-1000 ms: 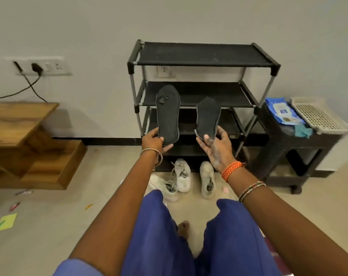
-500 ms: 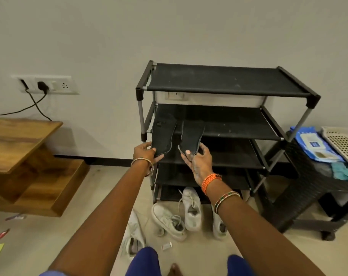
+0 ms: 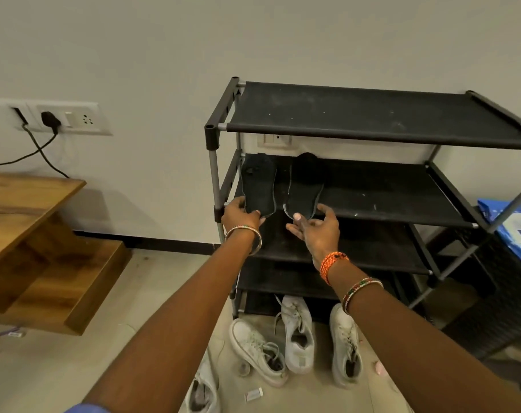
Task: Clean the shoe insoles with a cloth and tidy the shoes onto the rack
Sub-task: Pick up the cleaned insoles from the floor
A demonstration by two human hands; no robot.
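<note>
Two dark insoles lie lengthwise on the second shelf of the black shoe rack (image 3: 372, 114), toes toward the wall. My left hand (image 3: 241, 216) grips the heel of the left insole (image 3: 259, 186) at the shelf's front edge. My right hand (image 3: 319, 234) pinches the heel of the right insole (image 3: 305, 186), with the thumb on top and the fingers spread beside it. Several white sneakers (image 3: 298, 335) lie scattered on the floor in front of the rack's bottom shelf, one of them (image 3: 259, 350) tipped at an angle.
A wooden stepped table (image 3: 24, 204) stands at the left, below a wall socket (image 3: 51, 117) with a plugged cable. A dark side table (image 3: 491, 263) at the right carries a blue wipes packet (image 3: 518, 231). Small scraps litter the floor.
Both hands have carried the insoles from upright in the air forward and down onto the rack's second shelf. The view has moved closer to the rack.
</note>
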